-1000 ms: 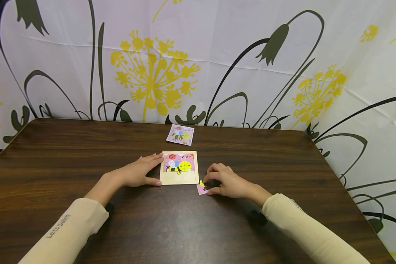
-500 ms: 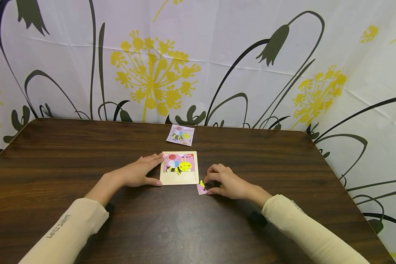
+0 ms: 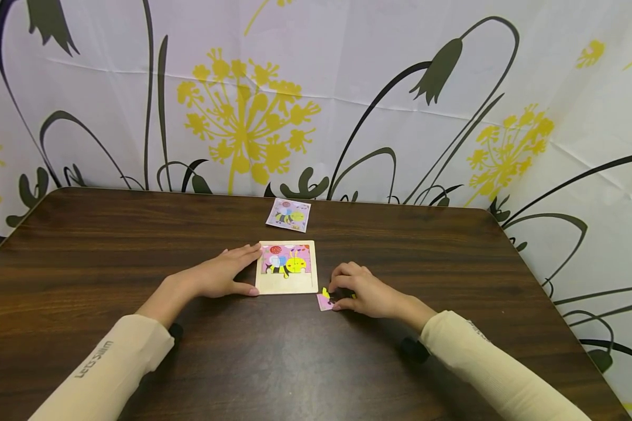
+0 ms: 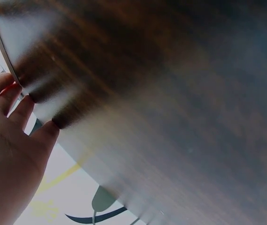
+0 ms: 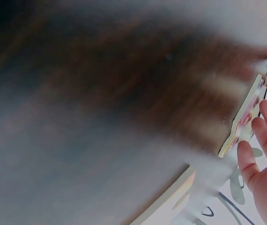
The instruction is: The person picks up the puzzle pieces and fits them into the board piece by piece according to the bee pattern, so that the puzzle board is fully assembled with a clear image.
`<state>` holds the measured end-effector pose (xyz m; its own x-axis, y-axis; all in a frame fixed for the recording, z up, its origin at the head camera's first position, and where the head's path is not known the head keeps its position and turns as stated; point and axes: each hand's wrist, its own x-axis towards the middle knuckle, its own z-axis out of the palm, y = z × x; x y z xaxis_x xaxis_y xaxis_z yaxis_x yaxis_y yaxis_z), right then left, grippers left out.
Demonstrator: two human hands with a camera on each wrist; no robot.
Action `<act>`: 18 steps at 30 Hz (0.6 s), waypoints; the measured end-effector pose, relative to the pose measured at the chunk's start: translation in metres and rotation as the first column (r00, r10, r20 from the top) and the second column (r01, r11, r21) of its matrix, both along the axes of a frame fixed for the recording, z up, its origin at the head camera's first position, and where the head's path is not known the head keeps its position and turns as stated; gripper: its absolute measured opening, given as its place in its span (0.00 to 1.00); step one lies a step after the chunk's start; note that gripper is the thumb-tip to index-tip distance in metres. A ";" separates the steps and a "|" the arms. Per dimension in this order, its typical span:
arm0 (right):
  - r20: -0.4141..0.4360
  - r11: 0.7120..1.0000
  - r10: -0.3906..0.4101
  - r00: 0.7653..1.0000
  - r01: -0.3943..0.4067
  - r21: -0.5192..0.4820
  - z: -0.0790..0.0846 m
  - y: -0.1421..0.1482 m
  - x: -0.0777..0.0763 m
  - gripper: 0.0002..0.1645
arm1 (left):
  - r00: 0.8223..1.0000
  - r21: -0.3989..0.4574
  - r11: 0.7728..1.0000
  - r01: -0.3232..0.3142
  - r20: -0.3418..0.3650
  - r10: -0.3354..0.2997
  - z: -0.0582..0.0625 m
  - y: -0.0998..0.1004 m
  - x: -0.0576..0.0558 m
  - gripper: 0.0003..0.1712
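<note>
A square wooden puzzle tray lies on the table, its upper part filled with joined pieces that make a bee picture; its lower strip is bare wood. My left hand rests against the tray's left side, fingers at the upper corner and thumb at the lower one. Just off the tray's lower right corner, my right hand pinches a pink, yellow and black puzzle piece between thumb and curled fingers. Part of it is hidden under the hand. The right wrist view shows a puzzle piece edge-on beside the fingertips.
A small printed bee card lies behind the tray. The dark wooden table ends at the back against a hanging floral cloth.
My right hand and the puzzle piece have shifted slightly to the right, away from the tray corner. The left hand and tray look unmoved.
</note>
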<state>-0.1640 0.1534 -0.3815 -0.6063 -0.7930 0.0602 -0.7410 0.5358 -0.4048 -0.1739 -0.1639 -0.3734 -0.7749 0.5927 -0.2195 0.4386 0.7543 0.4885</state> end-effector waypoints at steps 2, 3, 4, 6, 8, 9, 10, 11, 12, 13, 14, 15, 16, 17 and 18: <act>0.009 1.000 0.000 1.000 0.000 0.000 0.000 0.000 0.000 0.15 | 1.000 0.000 1.000 0.001 -0.002 -0.001 0.000 0.000 0.000 0.49; 0.014 1.000 0.000 1.000 0.000 0.000 0.001 0.000 0.000 0.15 | 1.000 0.000 1.000 0.003 -0.004 -0.003 0.000 0.000 0.000 0.49; 0.018 1.000 0.001 1.000 -0.001 -0.001 0.001 0.000 0.000 0.15 | 1.000 0.000 1.000 0.003 -0.005 -0.003 0.000 0.000 0.000 0.49; 0.029 1.000 0.001 1.000 -0.001 -0.005 0.001 0.001 0.000 0.15 | 1.000 0.002 1.000 0.004 -0.005 -0.004 0.000 0.000 0.000 0.49; 0.037 1.000 -0.001 0.999 0.001 -0.007 0.002 0.001 0.000 0.14 | 1.000 0.000 1.000 0.005 -0.006 -0.005 0.000 0.000 -0.001 0.49; 0.039 1.000 0.001 0.999 0.000 -0.009 0.002 0.001 0.000 0.14 | 1.000 -0.001 1.000 0.005 -0.006 -0.005 -0.001 0.000 -0.001 0.49; 0.041 1.000 0.002 0.999 -0.001 -0.010 0.002 0.001 0.000 0.14 | 1.000 -0.003 1.000 0.006 -0.007 -0.006 -0.001 0.000 -0.001 0.49; 0.043 1.000 0.001 0.999 -0.001 -0.013 0.003 0.001 0.000 0.14 | 1.000 -0.005 1.000 0.006 -0.007 -0.006 -0.001 0.000 -0.001 0.49; 0.044 1.000 -0.001 0.999 0.001 -0.013 0.003 0.002 -0.001 0.14 | 1.000 -0.007 1.000 0.006 -0.007 -0.006 0.000 0.000 -0.001 0.49; 0.045 1.000 -0.001 0.999 0.002 -0.018 0.004 0.002 -0.001 0.14 | 1.000 -0.009 1.000 0.005 -0.007 -0.005 0.000 0.000 -0.001 0.49; 0.047 1.000 -0.001 0.999 0.002 -0.024 0.004 0.002 -0.001 0.13 | 1.000 -0.009 1.000 0.004 -0.007 -0.004 0.000 0.000 0.000 0.48; 0.048 1.000 -0.001 0.999 0.003 -0.030 0.005 0.002 -0.002 0.13 | 1.000 -0.007 1.000 0.006 -0.008 -0.006 0.001 0.001 0.000 0.48; 0.050 0.999 -0.002 0.999 0.004 -0.038 0.006 0.003 -0.002 0.13 | 1.000 -0.004 1.000 0.007 -0.008 -0.007 0.001 0.001 0.000 0.48; 0.048 0.999 -0.002 0.999 0.004 -0.048 0.006 0.003 -0.002 0.13 | 1.000 -0.001 1.000 0.007 -0.008 -0.007 0.002 0.001 0.001 0.48; 0.046 0.998 -0.003 0.999 0.006 -0.058 0.007 0.002 -0.003 0.13 | 1.000 0.002 1.000 0.007 -0.008 -0.007 0.003 0.002 0.001 0.48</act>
<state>-0.1667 0.1558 -0.3747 -0.6131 -0.7861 0.0783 -0.7187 0.5139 -0.4684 -0.1727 -0.1624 -0.3706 -0.7723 0.5988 -0.2122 0.4479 0.7501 0.4866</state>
